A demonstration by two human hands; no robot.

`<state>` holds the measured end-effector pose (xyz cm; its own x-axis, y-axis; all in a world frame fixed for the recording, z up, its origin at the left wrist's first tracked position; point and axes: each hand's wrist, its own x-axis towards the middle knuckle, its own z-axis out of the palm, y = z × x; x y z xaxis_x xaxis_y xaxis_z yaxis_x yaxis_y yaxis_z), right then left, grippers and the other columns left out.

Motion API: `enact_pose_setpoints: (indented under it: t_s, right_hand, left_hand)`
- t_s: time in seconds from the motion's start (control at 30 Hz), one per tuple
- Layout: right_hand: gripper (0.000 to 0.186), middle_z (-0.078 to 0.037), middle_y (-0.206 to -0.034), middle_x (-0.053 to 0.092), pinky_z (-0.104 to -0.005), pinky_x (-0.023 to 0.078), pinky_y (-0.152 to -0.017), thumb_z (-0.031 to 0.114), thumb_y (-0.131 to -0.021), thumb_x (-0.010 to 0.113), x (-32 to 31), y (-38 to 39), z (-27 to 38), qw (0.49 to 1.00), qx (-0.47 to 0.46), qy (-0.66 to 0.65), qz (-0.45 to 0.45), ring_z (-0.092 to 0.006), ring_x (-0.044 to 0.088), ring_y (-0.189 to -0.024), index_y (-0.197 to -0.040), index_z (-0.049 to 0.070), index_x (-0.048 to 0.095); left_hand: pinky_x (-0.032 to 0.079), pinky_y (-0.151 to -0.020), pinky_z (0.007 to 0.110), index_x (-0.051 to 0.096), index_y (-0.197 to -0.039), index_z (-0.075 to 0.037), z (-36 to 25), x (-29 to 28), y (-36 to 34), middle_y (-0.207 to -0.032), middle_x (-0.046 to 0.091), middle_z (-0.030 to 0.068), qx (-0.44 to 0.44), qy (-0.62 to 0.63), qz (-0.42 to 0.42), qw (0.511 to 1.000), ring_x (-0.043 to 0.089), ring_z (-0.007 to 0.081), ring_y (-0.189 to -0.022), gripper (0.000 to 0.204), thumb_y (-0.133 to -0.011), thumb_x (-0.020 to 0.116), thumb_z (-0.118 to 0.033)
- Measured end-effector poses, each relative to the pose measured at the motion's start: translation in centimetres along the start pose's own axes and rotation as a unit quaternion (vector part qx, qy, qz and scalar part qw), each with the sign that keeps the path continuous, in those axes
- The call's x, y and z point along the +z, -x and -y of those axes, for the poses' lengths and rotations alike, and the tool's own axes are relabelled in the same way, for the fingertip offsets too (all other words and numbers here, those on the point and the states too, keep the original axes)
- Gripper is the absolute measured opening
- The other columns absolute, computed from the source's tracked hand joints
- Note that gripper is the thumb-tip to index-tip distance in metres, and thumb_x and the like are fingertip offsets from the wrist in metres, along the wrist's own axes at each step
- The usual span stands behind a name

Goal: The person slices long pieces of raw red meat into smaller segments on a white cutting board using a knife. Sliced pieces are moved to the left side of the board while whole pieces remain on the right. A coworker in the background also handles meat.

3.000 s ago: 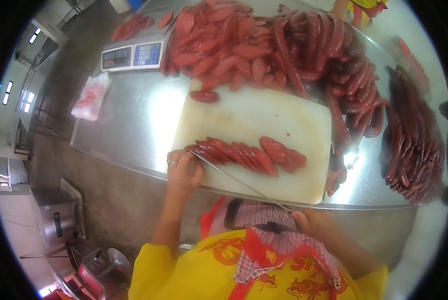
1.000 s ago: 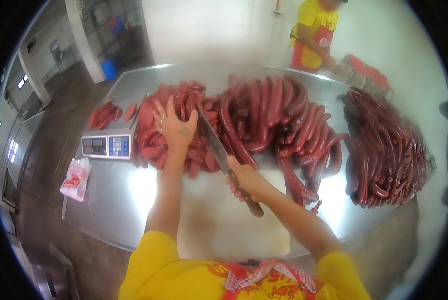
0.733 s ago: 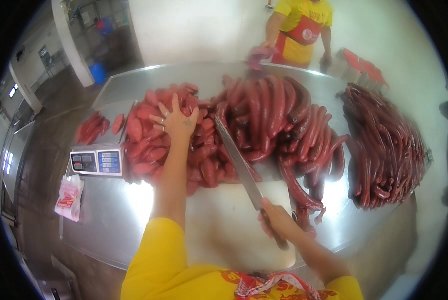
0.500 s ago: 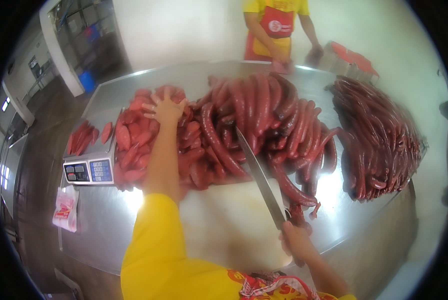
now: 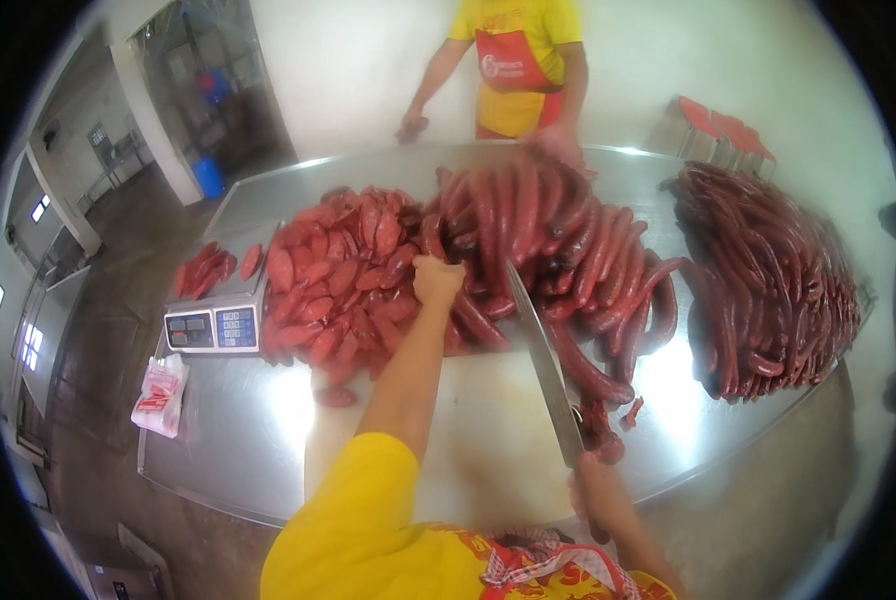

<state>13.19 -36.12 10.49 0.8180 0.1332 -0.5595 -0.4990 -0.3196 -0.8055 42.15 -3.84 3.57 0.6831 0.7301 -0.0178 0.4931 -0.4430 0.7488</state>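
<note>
My right hand (image 5: 600, 488) is wrapped round the handle of a long knife (image 5: 536, 345), its blade angled away and to the left over a white cutting board (image 5: 483, 410). Ahead of me, my left hand (image 5: 438, 280) is closed on a long red sausage (image 5: 480, 325) at the left side of a heap of whole sausages (image 5: 513, 215). A pile of cut sausage slices (image 5: 333, 280) lies left of that hand. Beside the knife handle sit dark red sausage scraps (image 5: 598, 430).
A digital scale (image 5: 211, 328) carrying a few slices stands at the left, with a stack of plastic bags (image 5: 160, 395) nearer. More sausages (image 5: 768, 290) are heaped at the right of the metal table (image 5: 230, 420). Across it stands a co-worker (image 5: 518, 70); red stools (image 5: 725, 130) are behind.
My left hand has come off the slice pile, moved right and nearer, and taken hold of a sausage. The knife stays over the board. The co-worker's arms have spread and shifted left.
</note>
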Motion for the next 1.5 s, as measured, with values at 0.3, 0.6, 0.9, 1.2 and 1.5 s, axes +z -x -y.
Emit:
enact_pose_setpoints:
  t_s: [0.3, 0.6, 0.9, 1.2, 1.5]
  right_hand:
    - [0.059, -0.002, -0.06, 0.052, -0.0237, 0.038, -0.045, 0.055, -0.101, 0.037, -3.1, 3.4, -0.9, 0.994, -0.073, -0.049, -0.07, -0.0091, 0.047, -0.047, -0.084, 0.003, 0.059]
    - [0.054, -0.012, -0.065, 0.058, -0.0336, 0.045, -0.054, 0.048, -0.102, 0.04, -5.7, 2.0, -4.1, 0.982, -0.135, 0.114, -0.069, -0.0224, 0.056, -0.057, -0.091, 0.0, 0.061]
    - [0.054, -0.023, -0.073, 0.065, -0.0498, 0.051, -0.062, 0.054, -0.096, 0.048, -2.8, 2.2, -6.1, 0.909, -0.199, 0.362, -0.048, -0.0423, 0.065, -0.071, -0.087, 0.002, 0.058]
    - [0.053, -0.023, -0.079, 0.065, -0.0499, 0.051, -0.061, 0.053, -0.095, 0.051, 1.0, 1.2, -6.9, 0.921, -0.226, 0.307, -0.083, -0.0424, 0.064, -0.069, -0.092, 0.001, 0.056]
    - [0.056, -0.031, -0.087, 0.064, -0.0533, 0.049, -0.073, 0.053, -0.098, 0.045, 0.1, 7.5, -9.9, 0.971, -0.027, 0.226, -0.067, -0.0497, 0.061, -0.085, -0.098, -0.002, 0.055]
  left_hand:
    - [0.049, -0.082, 0.034, 0.034, -0.143, 0.004, -3.1, -10.8, 7.8, -0.117, 0.059, 0.0196, 0.208, 0.36, 0.035, 0.909, 0.059, 0.0269, -0.095, 0.077, -0.08, 0.074, -0.013]
    - [0.05, -0.07, 0.049, 0.053, -0.117, -0.011, 3.8, -17.4, 24.6, -0.094, 0.066, 0.0217, 0.388, -0.305, 0.309, 0.813, 0.065, 0.0416, -0.083, 0.058, -0.088, 0.057, -0.061]
    - [0.051, -0.067, 0.046, 0.056, -0.119, -0.008, 11.5, -14.0, 26.9, -0.086, 0.067, 0.02, 0.359, -0.218, 0.279, 0.864, 0.065, 0.0394, -0.079, 0.055, -0.086, 0.066, -0.051]
    - [0.049, -0.069, 0.05, 0.057, -0.116, -0.004, 8.5, -14.9, 28.4, -0.085, 0.066, 0.025, 0.29, -0.207, 0.314, 0.88, 0.063, 0.0439, -0.081, 0.051, -0.089, 0.063, -0.048]
    - [0.048, -0.064, 0.052, 0.058, -0.101, -0.001, 6.7, -14.8, 30.2, -0.076, 0.064, 0.0267, 0.255, -0.205, 0.337, 0.883, 0.063, 0.0464, -0.073, 0.047, -0.092, 0.06, -0.047]
